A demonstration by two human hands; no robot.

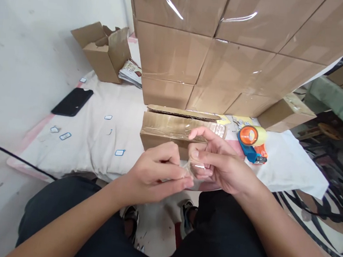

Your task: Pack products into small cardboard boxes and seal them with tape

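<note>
My left hand [158, 173] and my right hand [217, 159] meet in front of me, both closed in a pinch. Between them they hold a crumpled piece of clear packing tape [188, 169], partly hidden by the fingers. The right index finger sticks out, away from the pinch. Just behind the hands lies a long cardboard box [165, 126] with tape across its top and a flap standing up at its back. To the right of my right hand, a blue and orange tape dispenser [250, 150] with a roll of tape rests on the cloth.
Stacked, taped cartons [173, 52] rise behind the box. An open carton [106, 53] and printed packets [131, 72] stand at the back left. A black phone-like flat object [72, 102] and several small labels [120, 152] lie on the white cloth [94, 145]. Another carton [286, 113] is at right.
</note>
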